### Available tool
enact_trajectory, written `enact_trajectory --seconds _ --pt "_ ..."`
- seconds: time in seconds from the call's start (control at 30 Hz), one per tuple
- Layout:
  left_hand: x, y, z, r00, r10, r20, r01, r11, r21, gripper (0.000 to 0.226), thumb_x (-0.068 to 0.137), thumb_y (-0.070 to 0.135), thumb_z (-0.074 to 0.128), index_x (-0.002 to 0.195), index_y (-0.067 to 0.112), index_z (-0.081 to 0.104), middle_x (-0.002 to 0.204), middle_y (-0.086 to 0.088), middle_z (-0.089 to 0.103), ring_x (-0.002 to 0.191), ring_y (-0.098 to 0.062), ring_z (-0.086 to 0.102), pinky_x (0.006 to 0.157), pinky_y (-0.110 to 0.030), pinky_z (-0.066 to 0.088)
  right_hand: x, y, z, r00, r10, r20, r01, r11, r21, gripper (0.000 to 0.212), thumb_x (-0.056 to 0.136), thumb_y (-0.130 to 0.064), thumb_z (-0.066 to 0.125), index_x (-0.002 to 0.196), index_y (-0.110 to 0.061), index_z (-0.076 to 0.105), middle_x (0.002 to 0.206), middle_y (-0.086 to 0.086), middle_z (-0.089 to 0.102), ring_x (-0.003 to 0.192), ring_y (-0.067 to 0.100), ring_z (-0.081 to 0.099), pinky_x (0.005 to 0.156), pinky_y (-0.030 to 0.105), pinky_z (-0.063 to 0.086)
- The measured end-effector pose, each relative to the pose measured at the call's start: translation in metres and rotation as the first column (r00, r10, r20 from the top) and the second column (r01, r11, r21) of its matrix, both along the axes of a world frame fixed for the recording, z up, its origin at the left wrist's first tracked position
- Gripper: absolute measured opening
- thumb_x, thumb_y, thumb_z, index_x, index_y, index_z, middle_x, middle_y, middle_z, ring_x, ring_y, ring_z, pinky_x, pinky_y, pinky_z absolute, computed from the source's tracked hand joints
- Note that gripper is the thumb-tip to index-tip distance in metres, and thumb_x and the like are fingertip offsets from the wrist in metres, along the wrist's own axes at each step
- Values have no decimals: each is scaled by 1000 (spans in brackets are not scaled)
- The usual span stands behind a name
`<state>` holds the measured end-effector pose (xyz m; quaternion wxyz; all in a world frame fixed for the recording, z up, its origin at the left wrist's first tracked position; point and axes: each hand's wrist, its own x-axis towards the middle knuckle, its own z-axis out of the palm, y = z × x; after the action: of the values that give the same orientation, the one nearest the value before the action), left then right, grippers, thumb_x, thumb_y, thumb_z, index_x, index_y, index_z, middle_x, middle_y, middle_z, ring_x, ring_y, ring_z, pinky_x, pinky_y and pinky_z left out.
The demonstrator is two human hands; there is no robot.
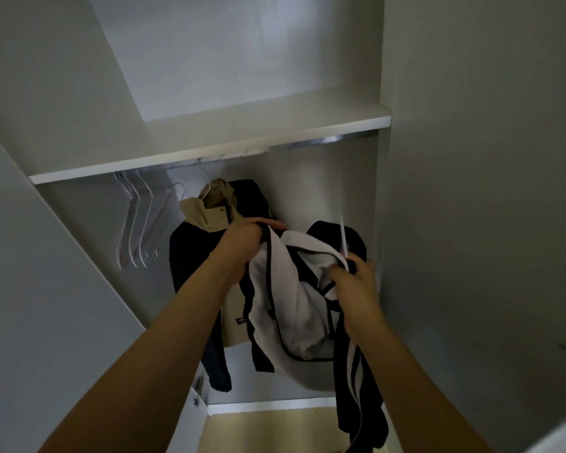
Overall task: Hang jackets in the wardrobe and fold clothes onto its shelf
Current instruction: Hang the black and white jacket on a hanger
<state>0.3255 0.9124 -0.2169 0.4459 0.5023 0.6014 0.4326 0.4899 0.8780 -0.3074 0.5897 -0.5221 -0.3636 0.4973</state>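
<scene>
Both hands reach into an open wardrobe [471, 158] and hold a black jacket [294, 308] turned partly inside out, its pale lining facing the camera and edged by a black zip. The left hand [245, 246] grips the jacket's upper edge near the collar, fingers curled round the cloth. The right hand [356, 282] holds the other side of the jacket, fingers curled into the fabric; a white hanger [343, 238] rises from this hand, its thin stem pointing up toward the rail [324, 141], though how much of the hanger sits inside the jacket cannot be told. One sleeve with white stripes hangs down below the right wrist toward the floor [268, 429].

Behind the left hand, a second jacket [190, 256], dark with a tan hood and a pale front panel, hangs from the rail on its own hanger. To its left, three bare hangers [134, 230] hang close together on the rail, just beside each other and apart from the hung jacket.

Above the rail runs a white shelf [242, 132], spanning the wardrobe's width. The held jacket is below the shelf and in front of the hanging space, to the right of the hung jacket and partly overlapping it in view.
</scene>
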Motion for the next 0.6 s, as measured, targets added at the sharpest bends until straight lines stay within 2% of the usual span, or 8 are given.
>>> enact_trajectory --seconds 0.07,0.17,0.23,0.33,0.43,0.47,0.53,0.6 --pt "3 6 7 993 28 -112 -12 991 135 45 89 -11 35 81 7 75 87 -3 74 94 -19 67 80 -24 56 8 -7 -7 991 92 -97 -94 995 -19 35 79 -29 72 110 -15 65 134 4 36 102 18 59 81 29 51" --pt "3 5 30 957 -75 -281 159 943 291 49 80 -17 32 72 7 74 67 9 72 69 -1 67 61 -10 50 22 -10 -11 930 203 -306 -216 976 -8 74 59 -55 82 112 -6 65 137 20 39 117 32 55 101 48 46" --pt "8 2 47 870 -221 -441 364 891 271 54 75 -18 33 65 16 73 67 12 72 67 3 65 60 -6 47 26 -10 -2 946 217 -241 -225 974 -6 82 51 -68 79 106 -9 67 136 19 42 117 33 55 103 48 44" --pt "20 -1 59 702 -419 -576 575 811 111 52 75 -17 38 64 19 72 68 13 71 68 4 65 63 -5 46 22 -9 15 961 264 -88 -264 964 14 77 45 -76 77 98 -21 71 132 15 47 115 28 57 100 45 47" --pt "29 -4 56 674 -452 -584 616 780 107 48 77 -17 39 65 20 67 66 14 67 64 -1 59 63 -10 46 19 -12 23 950 311 -15 -309 947 82 69 45 -69 80 97 -24 73 129 11 49 109 21 61 93 38 53" --pt "29 -4 52 700 -449 -555 607 783 132 45 77 -18 38 66 18 63 65 13 64 62 -3 57 62 -13 45 19 -15 24 952 307 -5 -305 946 107 63 46 -66 80 96 -28 74 128 8 47 106 15 62 90 31 54" --pt "30 -5 44 768 -447 -459 569 805 168 37 81 -19 39 71 15 52 69 -3 55 63 -14 49 63 -25 42 20 -19 27 956 293 10 -292 947 137 44 49 -60 78 89 -42 73 122 0 43 97 1 62 80 15 53" --pt "30 -6 38 814 -442 -377 534 825 185 33 86 -15 43 72 15 44 74 -11 46 67 -20 40 63 -32 35 20 -20 27 948 318 18 -317 937 149 42 50 -59 77 91 -53 68 120 -6 40 99 -2 59 78 13 51"
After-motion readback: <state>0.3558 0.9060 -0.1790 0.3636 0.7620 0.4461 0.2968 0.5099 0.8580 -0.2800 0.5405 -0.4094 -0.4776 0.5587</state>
